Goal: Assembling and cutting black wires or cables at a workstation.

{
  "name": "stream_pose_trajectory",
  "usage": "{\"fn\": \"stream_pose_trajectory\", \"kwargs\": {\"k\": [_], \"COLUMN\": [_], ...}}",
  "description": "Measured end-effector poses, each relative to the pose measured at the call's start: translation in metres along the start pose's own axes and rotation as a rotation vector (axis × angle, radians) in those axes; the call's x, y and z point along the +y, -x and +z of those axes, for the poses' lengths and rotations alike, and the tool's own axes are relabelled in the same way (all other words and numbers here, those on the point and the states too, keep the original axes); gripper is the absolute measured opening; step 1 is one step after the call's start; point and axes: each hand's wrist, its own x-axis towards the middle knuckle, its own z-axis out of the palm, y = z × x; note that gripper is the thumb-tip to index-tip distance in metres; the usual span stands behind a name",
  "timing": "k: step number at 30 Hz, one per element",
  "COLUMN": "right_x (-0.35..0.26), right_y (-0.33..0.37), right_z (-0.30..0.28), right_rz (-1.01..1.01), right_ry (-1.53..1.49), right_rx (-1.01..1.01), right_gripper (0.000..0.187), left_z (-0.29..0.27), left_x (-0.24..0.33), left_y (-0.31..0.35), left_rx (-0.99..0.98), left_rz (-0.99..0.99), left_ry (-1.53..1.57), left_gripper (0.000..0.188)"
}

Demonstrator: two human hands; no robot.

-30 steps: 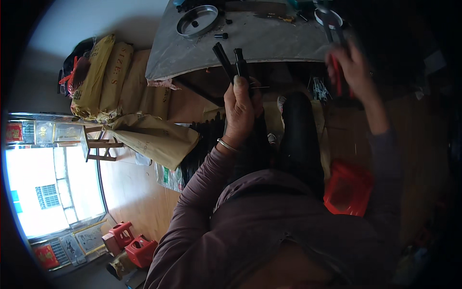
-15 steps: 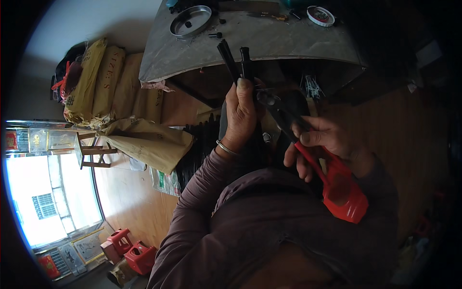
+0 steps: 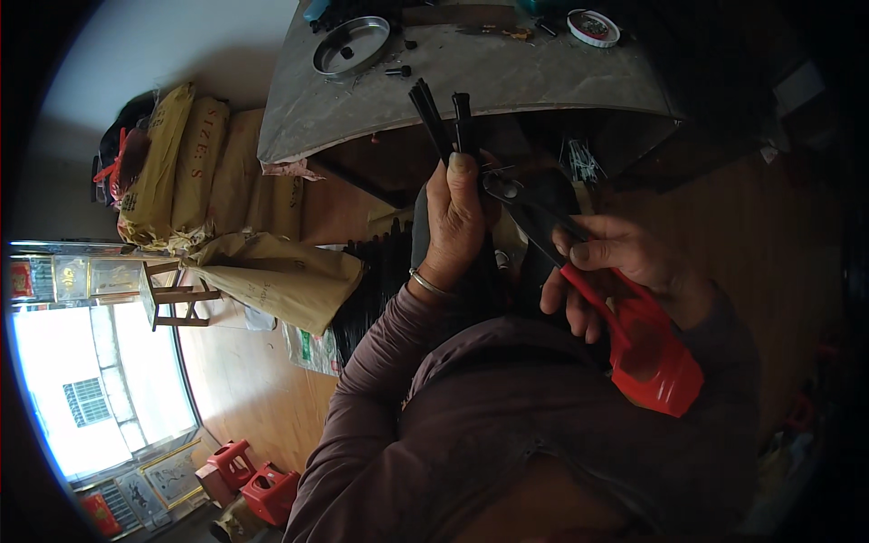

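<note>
Two hands busy, head view: left hand [image 3: 453,206] pinches thin black rods [image 3: 429,116] plus thicker black piece [image 3: 463,116], by the grey table's [image 3: 507,77] near edge. Right hand [image 3: 620,256] holds red-handled pliers [image 3: 546,249], head near left thumb; can't tell jaw gap.

A bundle of slim black rods [image 3: 428,112] rises from the left hand [image 3: 454,208], leaning left. Just to its right, in the same grip, a thicker black cylinder [image 3: 463,122] stands nearly upright, narrow below its top. Thin pale pins [image 3: 498,168] jut rightward beside it. Pliers [image 3: 576,277], dark-headed with red handles, slant down into the right hand [image 3: 605,262], their head near the pins; whether they touch is unclear
</note>
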Motion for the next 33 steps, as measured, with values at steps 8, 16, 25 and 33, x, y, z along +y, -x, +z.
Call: {"fn": "stream_pose_trajectory", "kwargs": {"k": [8,16,25,33], "right_x": [0.003,0.036,0.062,0.078], "right_y": [0.002,-0.028,-0.046,-0.053], "right_z": [0.009,0.007,-0.004,-0.008], "right_rz": [-0.040,-0.238,-0.435,-0.509], "right_ry": [-0.059,0.227,0.303,0.407], "right_rx": [0.034,0.206,0.288,0.386], "right_gripper": [0.014,0.016,0.015,0.013], "left_z": [0.001,0.011,0.017,0.023], "left_x": [-0.001,-0.012,-0.023,-0.026], "left_y": [-0.001,-0.015,-0.025,-0.024], "left_rx": [-0.030,0.139,0.145,0.149], "left_rz": [0.020,0.114,0.074,0.064], "left_ry": [0.008,-0.127,-0.137,-0.192], "left_gripper": [0.054,0.034,0.037,0.038]}}
